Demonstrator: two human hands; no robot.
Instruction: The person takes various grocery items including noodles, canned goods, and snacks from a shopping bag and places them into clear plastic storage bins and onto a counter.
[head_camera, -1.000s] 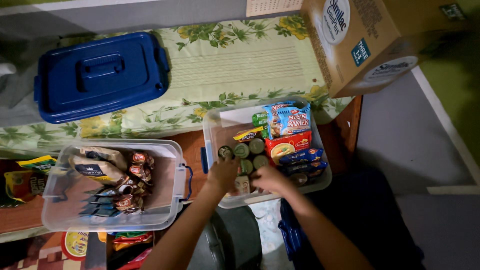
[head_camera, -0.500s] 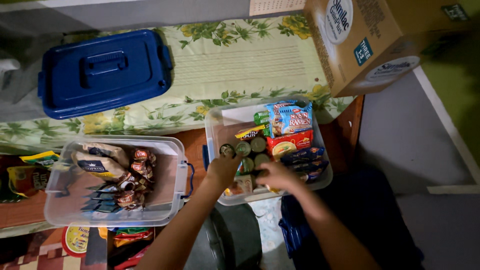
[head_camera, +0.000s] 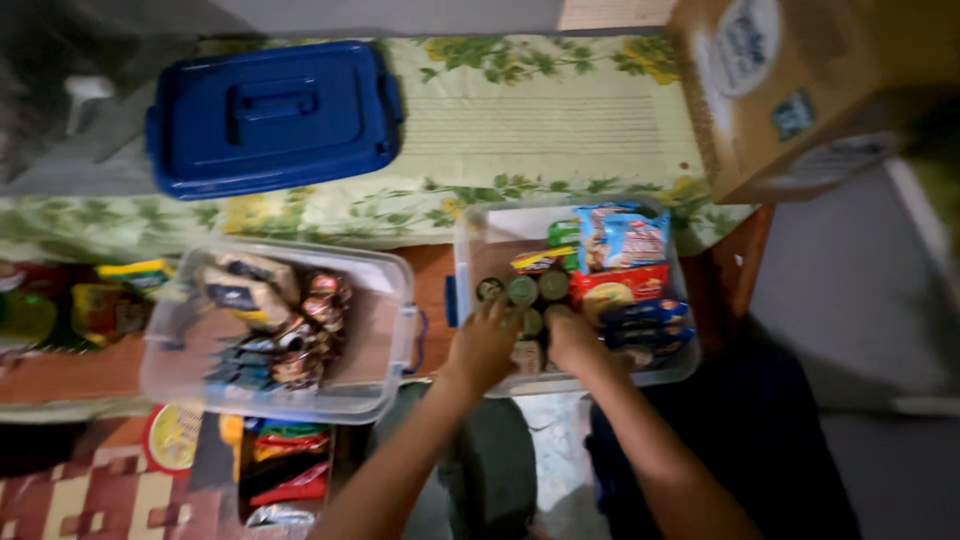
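Head view shows small round cans (head_camera: 523, 292) clustered in a clear plastic bin (head_camera: 480, 235), with the left hand (head_camera: 484, 343) and right hand (head_camera: 573, 338) both resting on them, fingers curled over the cans; whether either grips one I cannot tell. Just beyond the right hand lie blue and red snack packets (head_camera: 622, 262). Left of the left hand sits a second clear bin (head_camera: 385, 330) of wrapped packets; farther off, a blue lid (head_camera: 272, 115) and a cardboard box (head_camera: 800, 90).
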